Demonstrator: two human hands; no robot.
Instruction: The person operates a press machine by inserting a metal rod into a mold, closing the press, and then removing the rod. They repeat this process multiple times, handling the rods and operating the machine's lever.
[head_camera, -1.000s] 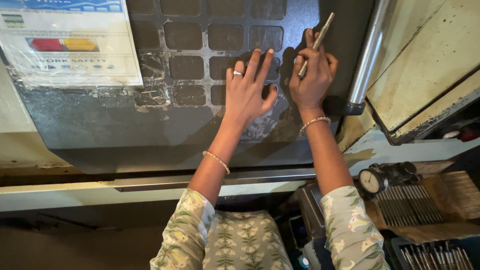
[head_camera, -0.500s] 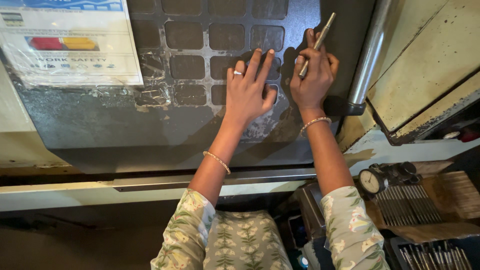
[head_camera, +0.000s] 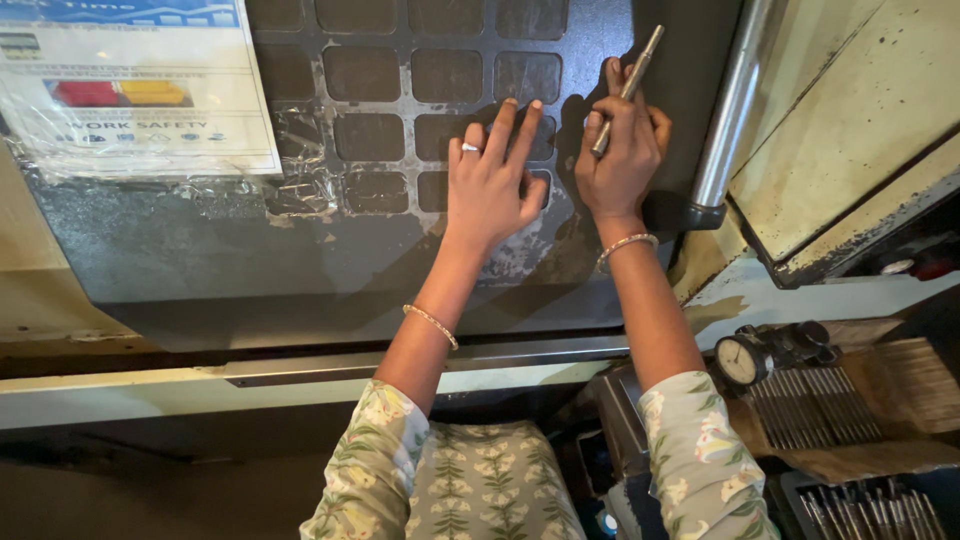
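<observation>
Both hands pressed on the dark panel (head_camera: 400, 250) near its right edge. Left hand (head_camera: 490, 185) lay flat with spread fingers, holding nothing, seemingly to steady it. Right hand (head_camera: 620, 150) was gripping a metal rod (head_camera: 627, 90), tip pointing up, beside the handle (head_camera: 725, 110).

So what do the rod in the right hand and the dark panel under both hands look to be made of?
The rod in the right hand looks like bare metal: grey with a bright sheen. The dark panel under the left hand is probably painted metal or hard plastic; it is matte, scuffed, with tape residue.
</observation>
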